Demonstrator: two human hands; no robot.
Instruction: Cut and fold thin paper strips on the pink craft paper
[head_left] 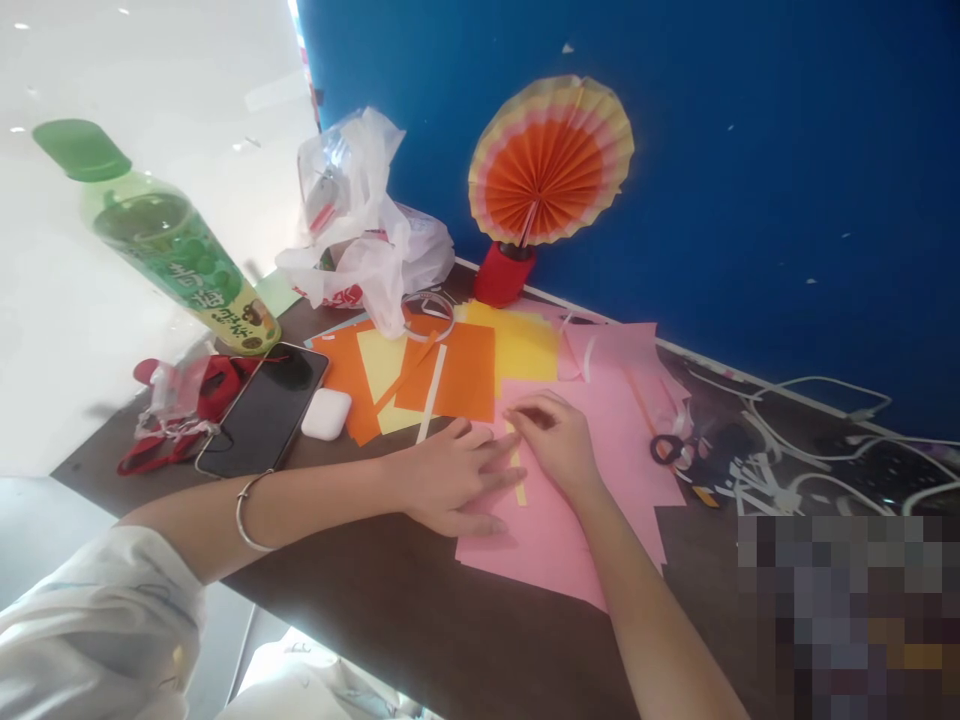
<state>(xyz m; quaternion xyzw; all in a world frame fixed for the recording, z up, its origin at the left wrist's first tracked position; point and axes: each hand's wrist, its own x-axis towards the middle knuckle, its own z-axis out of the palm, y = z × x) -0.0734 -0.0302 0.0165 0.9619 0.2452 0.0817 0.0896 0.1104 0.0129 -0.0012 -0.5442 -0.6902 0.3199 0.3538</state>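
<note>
My left hand lies over the left side of the pink paper sheets, fingers spread and pressing on a narrow yellow paper strip. At the strip's far end, my right hand is closed, thumb and forefinger pinched together on it; the tip of the strip is mostly hidden by the fingers. A white paper strip crosses the orange sheets just beyond my left hand. Pale yellow paper and brighter yellow sheets lie partly under and beside the orange ones.
A pleated round paper fan stands in a red holder against the blue partition. Leftward are a green-capped drink bottle, a phone, a white earbud case and plastic bags. Scissors, paper scraps and cables lie rightward.
</note>
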